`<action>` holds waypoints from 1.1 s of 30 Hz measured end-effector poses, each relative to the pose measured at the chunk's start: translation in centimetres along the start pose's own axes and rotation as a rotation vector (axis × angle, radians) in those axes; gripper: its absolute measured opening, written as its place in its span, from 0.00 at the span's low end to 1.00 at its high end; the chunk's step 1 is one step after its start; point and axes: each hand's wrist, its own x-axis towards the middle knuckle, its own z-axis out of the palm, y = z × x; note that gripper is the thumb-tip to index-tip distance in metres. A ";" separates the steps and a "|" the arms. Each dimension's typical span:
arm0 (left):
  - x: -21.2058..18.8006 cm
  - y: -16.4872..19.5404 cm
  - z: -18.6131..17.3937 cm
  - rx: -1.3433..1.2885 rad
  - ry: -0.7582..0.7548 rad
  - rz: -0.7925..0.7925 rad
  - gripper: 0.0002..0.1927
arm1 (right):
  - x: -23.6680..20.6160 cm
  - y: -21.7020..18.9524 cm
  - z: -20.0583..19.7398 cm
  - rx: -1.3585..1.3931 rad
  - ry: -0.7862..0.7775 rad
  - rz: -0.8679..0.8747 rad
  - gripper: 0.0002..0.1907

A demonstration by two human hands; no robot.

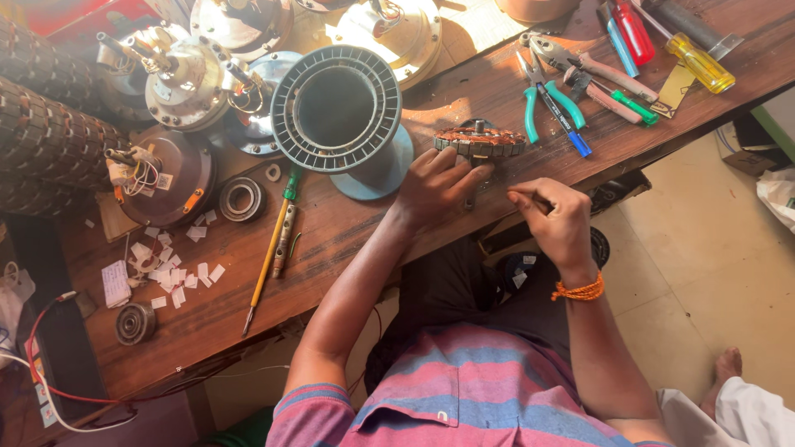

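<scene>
A round stator (480, 141) with copper-coloured windings lies near the front edge of the wooden bench (348, 232). My left hand (437, 186) grips its near side, fingers on the rim. My right hand (557, 217), an orange thread band at its wrist, is pinched shut on a thin strand or small tool just right of the stator; what it pinches is too small to name. A grey ribbed ring housing (337, 109) stands on a blue disc directly left of the stator.
Pliers with teal handles (542, 99), a blue pen and several screwdrivers (633, 33) lie at the right end. Motor housings (166, 178), a bearing (242, 199), a yellow screwdriver (269, 252) and white paper scraps (170, 269) fill the left. Another person's foot (727, 368) is at lower right.
</scene>
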 end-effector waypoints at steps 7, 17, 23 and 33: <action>-0.3 1.5 0.1 -0.009 0.016 -0.178 0.07 | 1.2 -3.5 -1.9 -0.057 -0.154 0.012 0.05; 0.5 4.8 2.7 -0.877 0.360 -1.141 0.07 | 9.4 -4.0 0.9 -0.088 -0.147 -0.039 0.04; 1.1 5.0 2.6 -0.764 0.451 -1.103 0.04 | 12.2 -1.6 2.4 0.068 -0.205 0.058 0.04; 2.0 7.2 4.0 -0.710 0.408 -1.298 0.05 | 11.4 0.8 0.2 0.013 -0.006 0.108 0.05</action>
